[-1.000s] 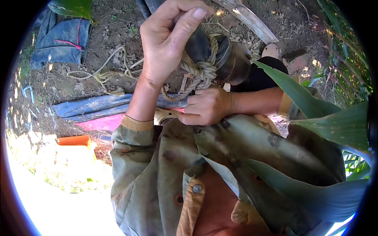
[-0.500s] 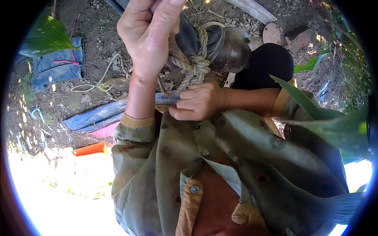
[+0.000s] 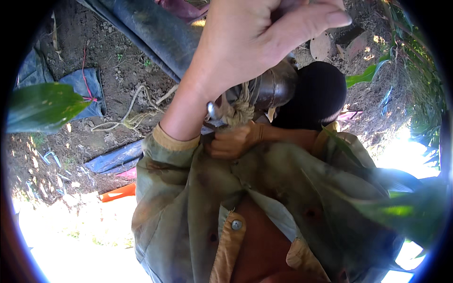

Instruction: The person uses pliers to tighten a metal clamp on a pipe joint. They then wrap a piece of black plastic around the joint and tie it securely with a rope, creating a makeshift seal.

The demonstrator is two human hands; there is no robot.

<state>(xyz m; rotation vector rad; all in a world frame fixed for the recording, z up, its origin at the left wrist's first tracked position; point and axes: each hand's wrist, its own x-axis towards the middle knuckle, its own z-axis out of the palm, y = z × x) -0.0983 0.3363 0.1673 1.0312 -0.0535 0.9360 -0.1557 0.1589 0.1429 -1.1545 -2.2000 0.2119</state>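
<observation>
My left hand [image 3: 257, 45] is raised close to the camera, its fingers curled and its thumb reaching right. The upper edge cuts off its fingertips, so anything in them is hidden. Low in front of my jacket, my right hand [image 3: 233, 141] is closed on the thick rope [image 3: 241, 112], just under its knot. That rope is bound around dark sheeting or hose at a shiny brown rounded pipe end [image 3: 278, 87]. A small shiny rounded tip [image 3: 213, 111] shows beside the knot; what it belongs to is unclear.
A dark flat hose [image 3: 146, 35] runs across the soil at upper left. Loose rope [image 3: 134, 115], folded blue cloth [image 3: 87, 92], a blue strip [image 3: 115, 159] and an orange piece [image 3: 118, 192] lie on the left. My dark-clad knee [image 3: 316, 94] and leaves [image 3: 45, 108] crowd the sides.
My left hand has moved right and nearer the camera, now covering part of the rope and hose. My right hand stays low by the knot. The view has shifted slightly.
</observation>
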